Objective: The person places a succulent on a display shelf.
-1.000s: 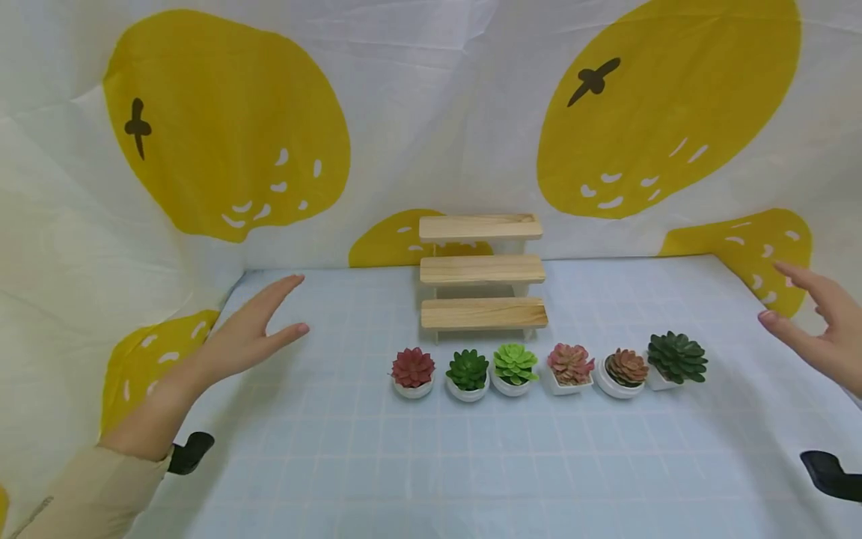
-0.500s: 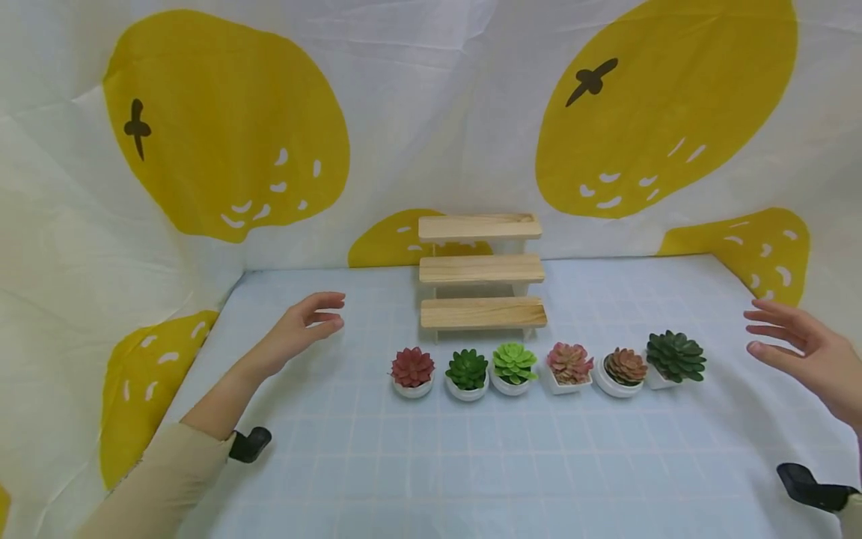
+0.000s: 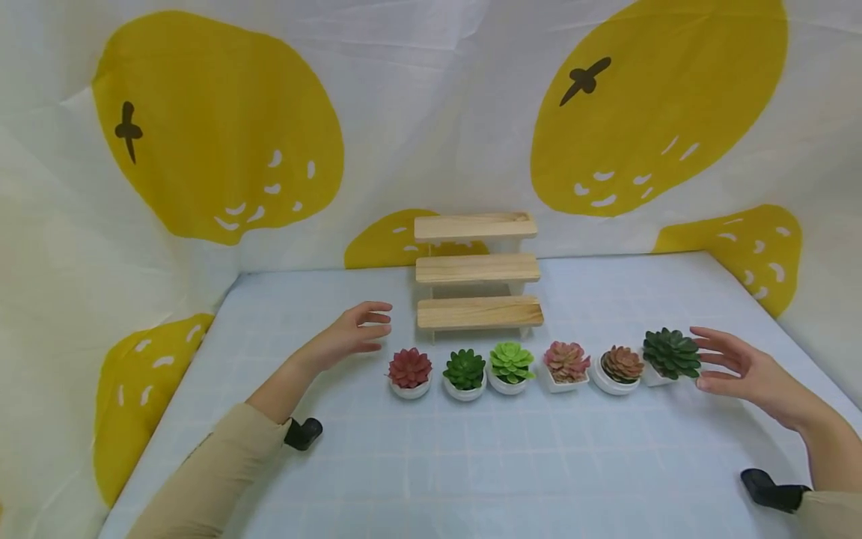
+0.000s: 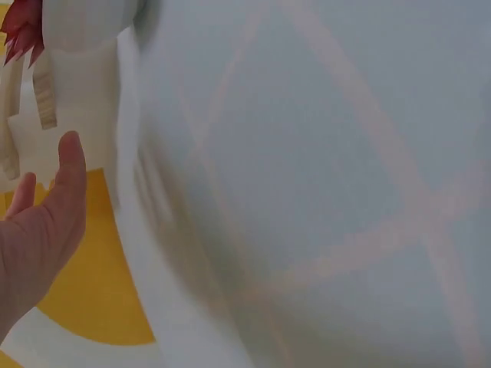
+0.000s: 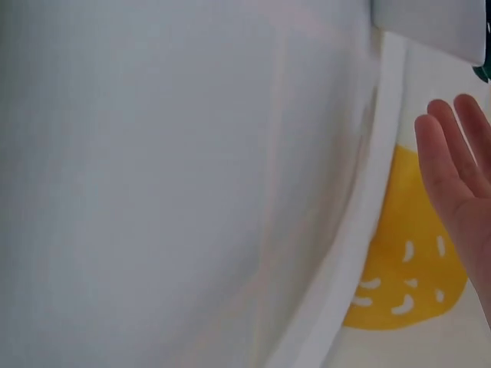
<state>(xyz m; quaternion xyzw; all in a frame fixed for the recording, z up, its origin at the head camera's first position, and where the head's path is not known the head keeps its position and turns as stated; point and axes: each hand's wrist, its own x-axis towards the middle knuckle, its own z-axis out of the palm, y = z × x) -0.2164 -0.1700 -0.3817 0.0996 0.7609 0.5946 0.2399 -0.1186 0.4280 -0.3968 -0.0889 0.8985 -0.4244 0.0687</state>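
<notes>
Six small succulents in white pots stand in a row on the pale blue cloth: a red succulent [image 3: 410, 371] at the left end, then dark green [image 3: 464, 373], light green [image 3: 511, 366], pink [image 3: 566, 364], brown [image 3: 622, 367] and a dark green succulent [image 3: 670, 355] at the right end. My left hand [image 3: 355, 333] hovers with relaxed fingers just left of and above the red one, holding nothing. My right hand [image 3: 730, 363] is spread beside the right-end pot, fingertips close to it; contact is unclear. In the wrist views my left hand [image 4: 42, 218] and my right hand [image 5: 459, 180] each show an empty palm.
A three-step wooden stand [image 3: 477, 269] sits behind the row, against the backdrop. White cloth with big yellow fruit prints [image 3: 215, 127] walls in the back and both sides. The blue grid tablecloth [image 3: 471, 464] stretches toward me in front of the pots.
Both hands have moved inward and down from the table's sides toward the ends of the plant row: the left to the red succulent, the right to the dark green one.
</notes>
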